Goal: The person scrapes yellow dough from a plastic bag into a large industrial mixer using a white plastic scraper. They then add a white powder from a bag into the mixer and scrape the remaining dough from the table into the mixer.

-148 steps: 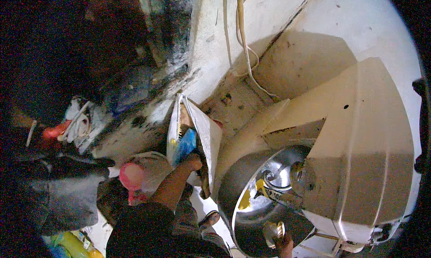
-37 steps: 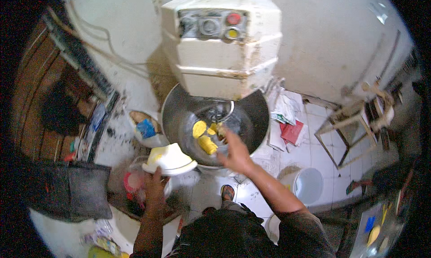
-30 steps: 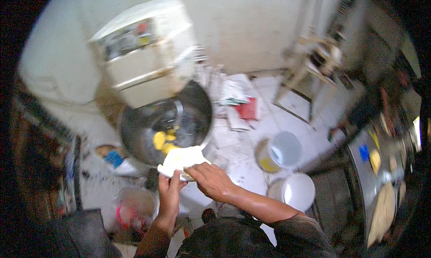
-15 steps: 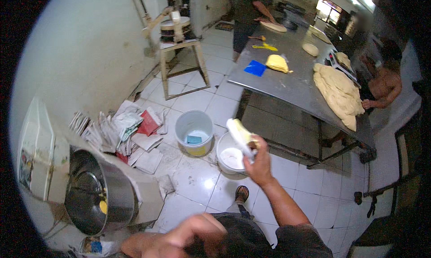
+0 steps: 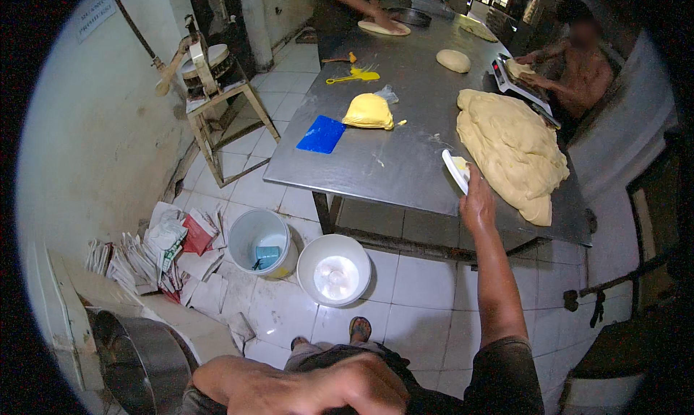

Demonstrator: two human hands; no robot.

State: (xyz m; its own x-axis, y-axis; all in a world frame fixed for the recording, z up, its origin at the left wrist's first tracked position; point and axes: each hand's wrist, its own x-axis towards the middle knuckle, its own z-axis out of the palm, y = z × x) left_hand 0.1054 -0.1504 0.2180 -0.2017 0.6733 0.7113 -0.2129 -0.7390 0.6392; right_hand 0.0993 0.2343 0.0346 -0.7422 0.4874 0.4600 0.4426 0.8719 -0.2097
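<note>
R hand (image 5: 477, 209) is out at arm's length, fingers gripping the side of a white plastic tub (image 5: 455, 172), which is tilted w/ a bit of yellow on its inner face. Tub's at the near edge of the steel tabletop (image 5: 405, 175), just L of the big dough mass (image 5: 510, 144); can't tell if it touches either. L hand (image 5: 365, 386) is blurred, low in front of the body; can't tell what its fingers are doing.

Also on the tabletop: yellow block of fat (image 5: 369, 112), blue plastic scraper (image 5: 322, 134) beside it, dough ball (image 5: 453, 61) farther back, digital scale (image 5: 527, 90) w/ a co-worker's hands at it.

Step in hand, prob.: bringing tub to tabletop. A set-down there would call for levelling the tub, keeping clear of the dough, & getting the base well in from the edge before the fingers let go.
</note>
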